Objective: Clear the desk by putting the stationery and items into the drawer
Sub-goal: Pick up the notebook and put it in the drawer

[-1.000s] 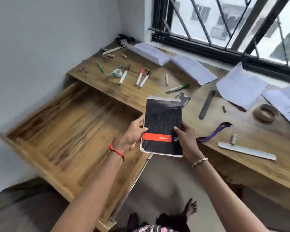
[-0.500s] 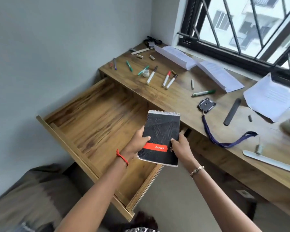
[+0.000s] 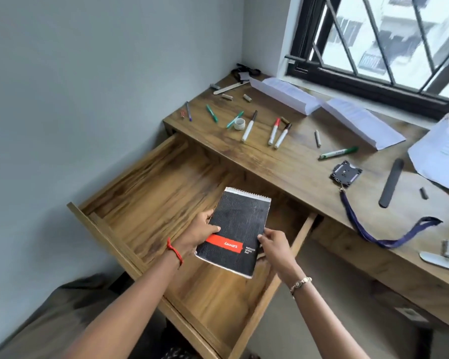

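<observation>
Both hands (image 3: 196,235) (image 3: 276,246) grip the notepad (image 3: 237,224) — its underside hidden.

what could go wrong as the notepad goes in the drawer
1. The left grip and right grip pinch only the lower end of the notepad, so it might slip and land crooked.
2. It hangs near the right wall of the drawer; a corner could catch there.
3. The lanyard loops close to the front edge of the desk and may slide off if brushed.
</observation>
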A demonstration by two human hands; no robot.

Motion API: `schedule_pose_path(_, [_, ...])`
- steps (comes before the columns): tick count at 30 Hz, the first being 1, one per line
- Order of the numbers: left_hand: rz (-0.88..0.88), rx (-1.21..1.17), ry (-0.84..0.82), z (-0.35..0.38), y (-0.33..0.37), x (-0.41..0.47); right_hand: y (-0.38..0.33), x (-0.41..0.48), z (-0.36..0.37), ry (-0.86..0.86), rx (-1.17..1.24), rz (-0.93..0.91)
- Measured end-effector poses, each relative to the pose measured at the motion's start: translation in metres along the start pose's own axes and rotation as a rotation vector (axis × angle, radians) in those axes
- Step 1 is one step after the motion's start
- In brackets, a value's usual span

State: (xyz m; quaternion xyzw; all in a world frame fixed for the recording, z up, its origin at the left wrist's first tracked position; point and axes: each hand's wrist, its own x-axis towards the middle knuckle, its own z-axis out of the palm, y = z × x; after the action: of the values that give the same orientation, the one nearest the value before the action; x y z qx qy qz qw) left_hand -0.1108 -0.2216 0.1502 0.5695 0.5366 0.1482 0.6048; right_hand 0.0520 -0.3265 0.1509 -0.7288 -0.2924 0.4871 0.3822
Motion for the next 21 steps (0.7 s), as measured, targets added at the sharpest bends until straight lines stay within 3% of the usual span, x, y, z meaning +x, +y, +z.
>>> schedule_pose_path(10, [0.009,0.161,-0.178,-0.117,-0.018,0.116,-0.036,0.078,0.125,0.129,0.122,0.135])
schedule_pose_path(21, [0.046,0.552,-0.183,-0.219,-0.01,0.221,-0.095,0.189,0.216,0.163,0.123,0.188])
